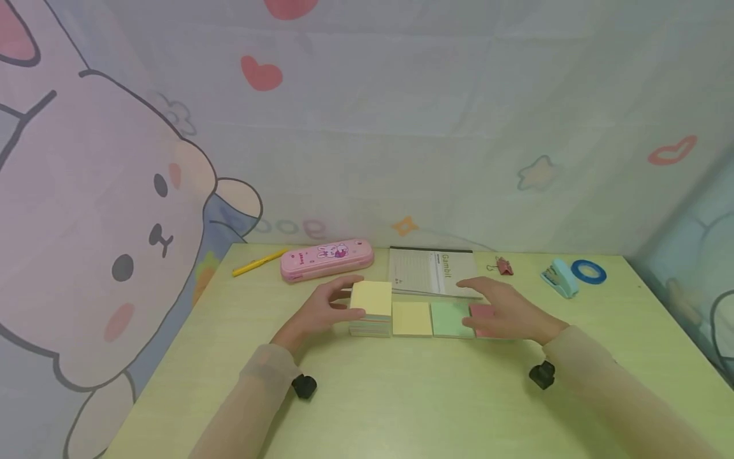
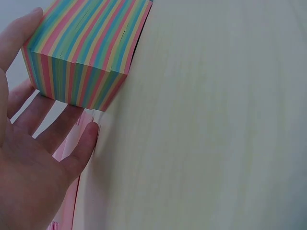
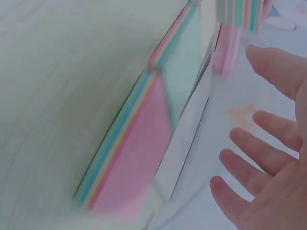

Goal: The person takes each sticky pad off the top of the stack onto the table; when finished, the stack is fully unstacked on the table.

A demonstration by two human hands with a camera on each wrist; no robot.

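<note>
A tall block of sticky notes [image 1: 371, 299] with a yellow top sheet stands at the left end of a row. In the left wrist view its sides show pink, yellow, green and blue stripes. My left hand [image 1: 318, 315] grips this block from its left side, thumb on one face and fingers on the opposite one. Right of it lie three thin sticky-note pads: yellow [image 1: 411, 319], green [image 1: 450, 319] and pink [image 1: 480, 311]. Over the pink pad is my right hand [image 1: 510, 311], fingers spread and holding nothing; it partly hides that pad in the head view.
Behind the row lie a yellow pen [image 1: 259, 262], a pink pencil case [image 1: 327, 260] and a notebook [image 1: 432, 273]. Farther right are a red binder clip [image 1: 504, 266], a light-blue stapler [image 1: 561, 278] and a blue tape roll [image 1: 589, 261]. A printed curtain [image 1: 401, 127] hangs beyond the table.
</note>
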